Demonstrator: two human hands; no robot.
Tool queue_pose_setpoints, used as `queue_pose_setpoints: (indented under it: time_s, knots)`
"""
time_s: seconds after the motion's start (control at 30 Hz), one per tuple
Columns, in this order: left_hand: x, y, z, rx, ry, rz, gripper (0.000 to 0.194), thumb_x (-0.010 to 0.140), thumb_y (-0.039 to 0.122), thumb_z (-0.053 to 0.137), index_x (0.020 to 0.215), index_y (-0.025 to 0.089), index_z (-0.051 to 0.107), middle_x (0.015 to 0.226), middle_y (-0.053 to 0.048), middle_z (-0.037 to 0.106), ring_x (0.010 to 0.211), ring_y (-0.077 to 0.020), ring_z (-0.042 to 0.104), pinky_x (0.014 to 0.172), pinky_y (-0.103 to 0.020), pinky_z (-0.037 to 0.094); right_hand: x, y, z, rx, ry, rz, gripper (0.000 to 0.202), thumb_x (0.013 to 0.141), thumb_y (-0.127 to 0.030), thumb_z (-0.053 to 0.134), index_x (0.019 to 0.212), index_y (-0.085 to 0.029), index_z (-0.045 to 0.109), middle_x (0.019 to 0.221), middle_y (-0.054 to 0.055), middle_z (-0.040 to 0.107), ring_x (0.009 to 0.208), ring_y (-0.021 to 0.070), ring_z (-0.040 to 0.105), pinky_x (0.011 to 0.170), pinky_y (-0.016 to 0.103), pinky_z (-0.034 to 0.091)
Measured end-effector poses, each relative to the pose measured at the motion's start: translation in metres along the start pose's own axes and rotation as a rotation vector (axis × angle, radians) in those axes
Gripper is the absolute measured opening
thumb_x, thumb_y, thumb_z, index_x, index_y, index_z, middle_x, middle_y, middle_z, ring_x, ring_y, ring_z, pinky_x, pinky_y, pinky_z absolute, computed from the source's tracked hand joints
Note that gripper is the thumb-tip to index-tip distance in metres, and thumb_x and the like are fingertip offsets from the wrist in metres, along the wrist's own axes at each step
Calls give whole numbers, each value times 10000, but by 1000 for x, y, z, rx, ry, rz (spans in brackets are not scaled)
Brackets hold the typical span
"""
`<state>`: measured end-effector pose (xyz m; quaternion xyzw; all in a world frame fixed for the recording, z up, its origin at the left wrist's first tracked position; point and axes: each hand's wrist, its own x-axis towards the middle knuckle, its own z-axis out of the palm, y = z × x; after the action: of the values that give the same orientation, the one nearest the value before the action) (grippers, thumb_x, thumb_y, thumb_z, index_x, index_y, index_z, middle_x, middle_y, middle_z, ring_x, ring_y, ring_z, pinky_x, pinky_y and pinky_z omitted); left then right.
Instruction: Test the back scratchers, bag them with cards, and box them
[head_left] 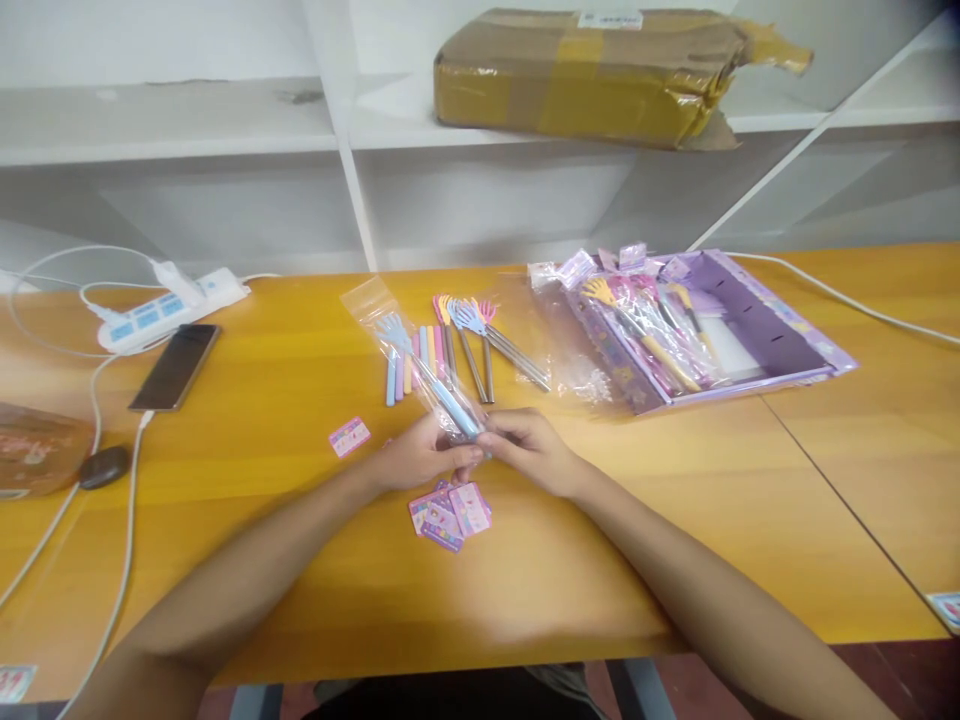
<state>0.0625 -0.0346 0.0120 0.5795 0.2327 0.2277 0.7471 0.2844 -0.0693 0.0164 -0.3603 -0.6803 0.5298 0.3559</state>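
Note:
A light blue back scratcher (452, 402) lies inside a clear plastic bag (369, 298), its claw end pointing away to the upper left. My left hand (421, 455) is closed on the bag's near end, beside the handle. From the other side, my right hand (531, 450) pinches the same end. Just beyond are several coloured handle tubes (421, 352) in a row, along with metal rods with claw heads (480, 345). Below my hands lies a small pile of pink and purple cards (450, 518). A single card (349, 437) rests left of my left hand.
At the right, an open purple box (780, 310) holds several bagged back scratchers (660, 335). Clear plastic bags (581, 382) lie beside it. A phone (176, 367), power strip (172, 308) and cables occupy the left. A taped carton (585, 80) sits on the shelf.

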Motion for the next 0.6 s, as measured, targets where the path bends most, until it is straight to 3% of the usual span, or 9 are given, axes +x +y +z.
queue_pose_setpoints:
  time_s: [0.27, 0.47, 0.6]
  knots:
    - [2, 0, -4, -45, -104, -8, 391, 994, 513, 755, 1061, 176, 570, 716, -15, 700, 631, -159, 685, 630, -286, 524, 4, -3, 2, 348, -128, 80, 509, 1090, -590, 570, 868, -168, 751, 800, 66, 785, 831, 210, 757, 898, 361, 597]
    - [5, 5, -5, -168, -205, -34, 391, 973, 497, 791, 1036, 179, 573, 732, 7, 672, 658, -204, 756, 693, -350, 606, 2, 0, 5, 464, -202, 99, 530, 1087, -623, 550, 931, -161, 757, 759, 66, 755, 727, 203, 746, 794, 359, 618]
    - [2, 11, -4, -126, -151, -37, 387, 955, 486, 806, 1055, 179, 593, 720, 9, 672, 647, -201, 749, 690, -347, 603, 4, -2, 5, 435, -164, 55, 541, 1077, -645, 547, 917, -174, 759, 774, 62, 746, 714, 203, 717, 819, 378, 614]
